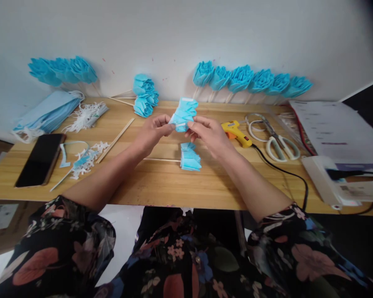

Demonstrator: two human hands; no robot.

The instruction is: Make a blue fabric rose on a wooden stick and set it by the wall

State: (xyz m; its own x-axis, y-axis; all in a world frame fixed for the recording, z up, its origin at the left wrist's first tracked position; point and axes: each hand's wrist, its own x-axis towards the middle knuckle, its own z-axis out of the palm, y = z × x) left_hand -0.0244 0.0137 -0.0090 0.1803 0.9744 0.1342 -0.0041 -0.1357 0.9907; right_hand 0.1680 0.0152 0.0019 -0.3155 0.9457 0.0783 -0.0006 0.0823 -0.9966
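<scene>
A folded strip of blue mask fabric (186, 109) with pointed edges is held up over the middle of the table. My left hand (155, 131) pinches its left lower edge between thumb and fingers. Thumb and fingertips of my right hand (207, 134) are closed on its right lower corner. Just below lies a partly formed blue flower (190, 158) on a thin wooden stick (161, 159) pointing left. Near my right hand rests a yellow hot glue gun (238, 131), its orange trigger partly hidden by the hand.
Finished blue flowers lean on the wall at left (62, 70) and right (251, 78); more lie at centre (144, 95). Left are blue masks (51, 114), white scraps (87, 116), a phone (40, 160) and sticks (115, 140). Right are scissors (276, 138), a power strip (326, 182) and papers (338, 128).
</scene>
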